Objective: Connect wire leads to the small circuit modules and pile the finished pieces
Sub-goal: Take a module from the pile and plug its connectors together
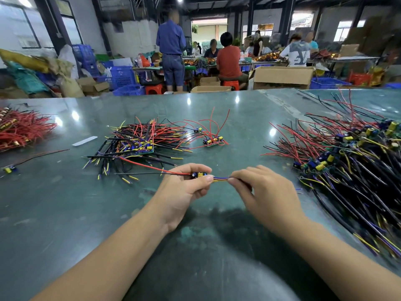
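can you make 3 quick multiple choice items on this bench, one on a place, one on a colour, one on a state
1. The biggest pile of wired modules lies:
A. right of the hands
B. left of the hands
C. on the floor

2. The leads between the hands are:
A. green and white
B. blue and yellow
C. all red

3. The left hand:
A. lies flat
B. hangs idle
C. grips a small module

Answers: 1 A, it fills the table's right side. 2 B, both colours show. 3 C, fingers curl round it while the right hand pinches the leads.
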Demonstrator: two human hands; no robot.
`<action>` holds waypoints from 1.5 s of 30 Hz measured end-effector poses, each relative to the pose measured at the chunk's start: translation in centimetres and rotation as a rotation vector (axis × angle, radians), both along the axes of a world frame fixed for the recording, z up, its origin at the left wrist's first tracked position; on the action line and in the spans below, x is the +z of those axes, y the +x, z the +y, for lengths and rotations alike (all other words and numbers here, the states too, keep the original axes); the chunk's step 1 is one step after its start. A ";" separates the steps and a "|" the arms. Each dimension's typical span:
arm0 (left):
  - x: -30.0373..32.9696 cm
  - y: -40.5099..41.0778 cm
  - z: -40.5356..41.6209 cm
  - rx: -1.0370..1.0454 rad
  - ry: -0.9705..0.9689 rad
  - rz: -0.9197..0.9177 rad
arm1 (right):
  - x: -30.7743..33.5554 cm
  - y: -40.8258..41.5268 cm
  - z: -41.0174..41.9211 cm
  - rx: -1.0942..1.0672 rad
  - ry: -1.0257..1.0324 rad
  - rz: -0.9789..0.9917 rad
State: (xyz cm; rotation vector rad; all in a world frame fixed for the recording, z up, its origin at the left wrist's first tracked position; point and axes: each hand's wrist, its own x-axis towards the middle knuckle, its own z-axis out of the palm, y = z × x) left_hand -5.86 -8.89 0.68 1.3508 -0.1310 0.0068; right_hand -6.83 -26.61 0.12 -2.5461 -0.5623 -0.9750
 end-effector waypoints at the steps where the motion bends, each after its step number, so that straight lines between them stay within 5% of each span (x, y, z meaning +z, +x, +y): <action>1: 0.1 0.0 -0.2 -0.017 -0.006 -0.012 | 0.1 -0.1 0.0 -0.031 0.067 0.038; 6: -0.2 0.0 -0.4 -0.019 -0.005 -0.056 | -0.1 0.7 0.2 -0.095 0.159 0.229; 26: 0.4 2.5 3.7 0.243 0.149 0.022 | 0.3 0.9 -2.0 -0.019 0.375 0.212; 35: 0.1 4.4 7.5 0.600 0.080 0.153 | 0.6 0.5 -2.1 -0.029 0.414 0.126; 41: -0.3 4.7 7.2 0.600 0.159 0.120 | 3.3 0.9 -5.5 -0.294 0.645 -0.097; 45: -0.4 4.8 7.3 0.603 0.158 0.091 | 4.3 1.1 -9.9 -0.755 0.554 -0.061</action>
